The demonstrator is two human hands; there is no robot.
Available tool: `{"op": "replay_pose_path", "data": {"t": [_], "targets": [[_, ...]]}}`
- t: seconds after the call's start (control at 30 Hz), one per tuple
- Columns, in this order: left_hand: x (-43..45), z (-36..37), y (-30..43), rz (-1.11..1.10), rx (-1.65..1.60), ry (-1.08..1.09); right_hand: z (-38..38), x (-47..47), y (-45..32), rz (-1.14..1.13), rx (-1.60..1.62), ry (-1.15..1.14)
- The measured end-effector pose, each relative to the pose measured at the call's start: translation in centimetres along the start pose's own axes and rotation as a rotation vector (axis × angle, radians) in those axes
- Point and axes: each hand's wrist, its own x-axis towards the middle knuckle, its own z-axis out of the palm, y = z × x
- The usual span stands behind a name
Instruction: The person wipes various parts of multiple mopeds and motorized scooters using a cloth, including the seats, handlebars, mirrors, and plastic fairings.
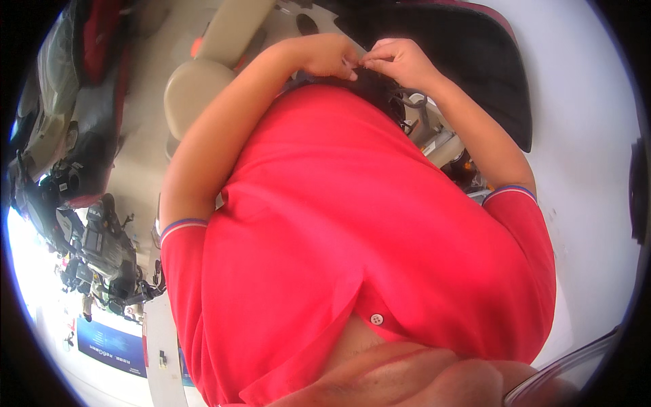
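Note:
Both my hands meet at the top middle, beyond the hem of my red shirt. My left hand (333, 57) has its fingers bent and its thumb towards my body. Close against it on the right, my right hand (399, 58) has its thumb and finger tips pinched together. Anything between the fingertips is too small to make out. Directly below the hands lies dark material (374, 84), partly hidden by the shirt. Near my right wrist a dark cable (414, 99) loops beside an area of mixed small parts (442, 145).
A large black panel with a red edge (488, 66) extends at the upper right. To the upper left is a beige padded seat (190, 94). Several scooters (104, 249) stand along the left side, near a blue sign bearing writing (112, 346). A pale surface (580, 127) spans the right.

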Motion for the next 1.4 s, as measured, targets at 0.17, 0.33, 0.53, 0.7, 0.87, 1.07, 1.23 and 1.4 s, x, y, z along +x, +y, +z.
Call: {"op": "replay_pose_path", "data": {"t": [0.17,0.33,0.53,0.7,0.87,1.07,1.23,1.4], "targets": [[1.3,1.0,-0.4,-0.011,-0.011,0.064,-1.1,0.4,-0.4,0.013,-0.023,-0.085],[1.4,0.8,0.2,-0.091,-0.057,0.052,-1.7,1.2,-0.7,0.104,-0.088,-0.201],[1.3,0.6,0.1,-0.124,-0.235,0.135,-1.8,2.0,-3.6,0.168,-0.323,-0.196],[1.0,0.3,1.0,-0.11,-0.336,0.189,-3.2,1.6,-4.6,0.25,-0.324,-0.259],[-0.3,-0.4,2.1,-0.048,-0.251,0.18,-4.2,-1.1,-3.9,0.467,0.211,-0.3],[-0.8,0.2,2.2,-0.059,-0.207,0.157,-4.8,-3.5,-4.0,0.644,0.355,-0.291],[-1.0,0.3,2.3,-0.047,-0.184,0.146,-4.6,-3.4,-3.7,0.63,0.272,-0.338],[-1.7,0.5,1.9,0.003,-0.173,0.13,-4.5,-4.6,-2.8,0.648,0.228,-0.331]]}}
